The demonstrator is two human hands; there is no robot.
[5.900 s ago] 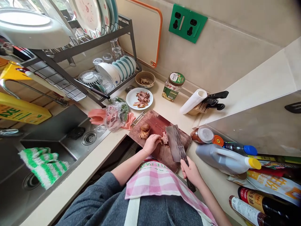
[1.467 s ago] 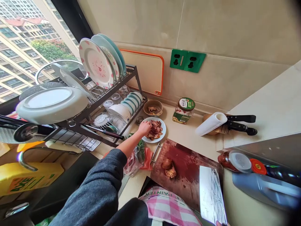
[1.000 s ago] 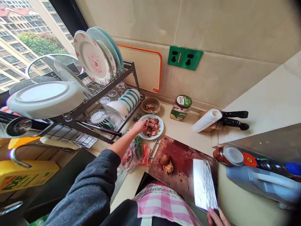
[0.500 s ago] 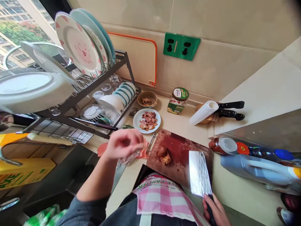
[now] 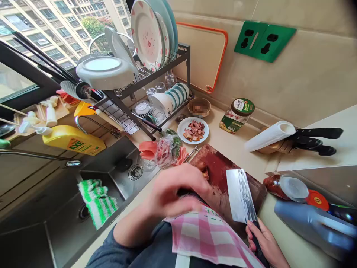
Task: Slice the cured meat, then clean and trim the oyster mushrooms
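My right hand (image 5: 268,242) clamps the cleaver (image 5: 240,195); I'd hold the left hand (image 5: 170,186), fingers apart, clear of its edge.

The sink (image 5: 67,238), dish rack (image 5: 156,75) and knife block (image 5: 281,146) mark a kitchen.

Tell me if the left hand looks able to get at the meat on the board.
Probably yes: the left hand, which looks empty, partly hides the meat from this view. The right hand holds the cleaver off to the right, so nothing seems to block the way.
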